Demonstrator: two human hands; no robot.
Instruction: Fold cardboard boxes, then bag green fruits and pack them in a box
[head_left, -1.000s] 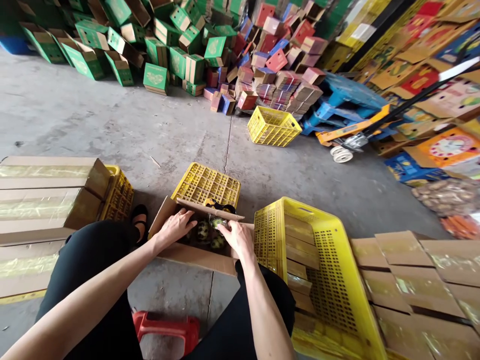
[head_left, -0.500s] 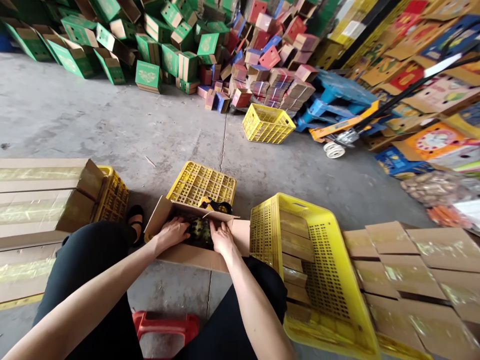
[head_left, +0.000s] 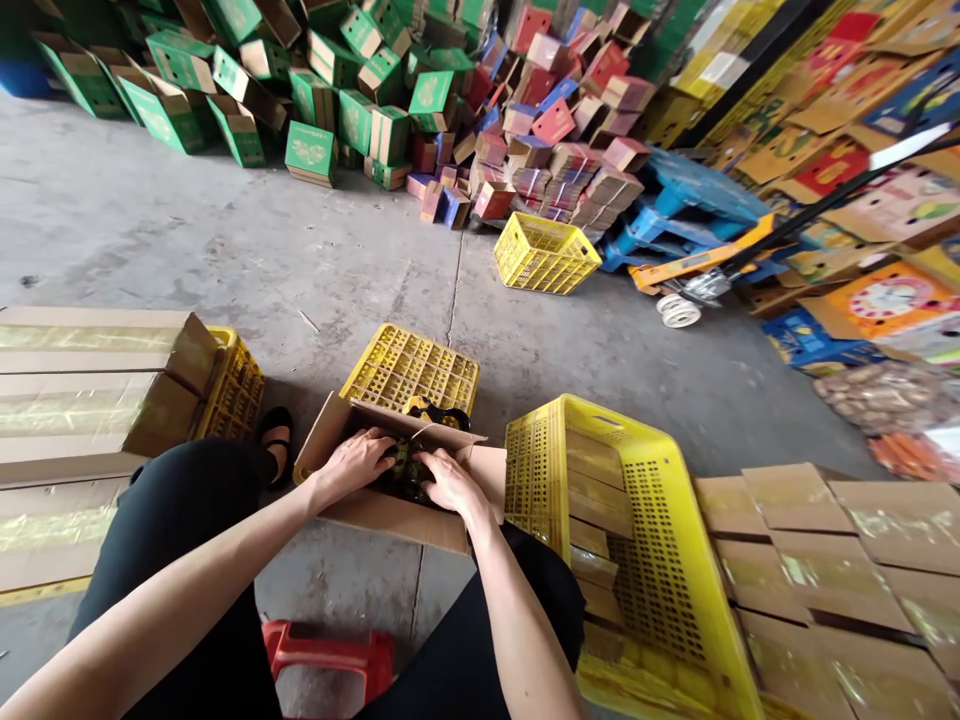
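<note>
"Cardboard box (head_left: 396,520), brown, open at the top, near the person's knees. What's inside?"

"Dark green mottled pieces (head_left: 406,462), low in the box, showing in the gap between the hands. Too small and shadowed to identify."

"Left hand (head_left: 361,460)?"

"Palm down, reaching in from the box's left part, fingers half extended and a little bent over the pieces. Fingertips partly lost in shadow; can't tell if it grips one."

"Right hand (head_left: 448,480)?"

"Opposite, fingers loosely curved toward the left, tips at the pieces. Firm hold or mere touch, can't tell."

"Beyond the box?"

"Yellow crate (head_left: 405,358), its lattice face upward. Black-and-yellow tool (head_left: 435,411) on it, just behind the far flap."

"Either side?"

"Right: larger yellow basket (head_left: 664,540), tilted in view, narrow cartons (head_left: 596,468) along its inner left side. Left: taped cartons (head_left: 82,400), well apart from the box. Red stool (head_left: 330,652) low, between the legs."
</note>
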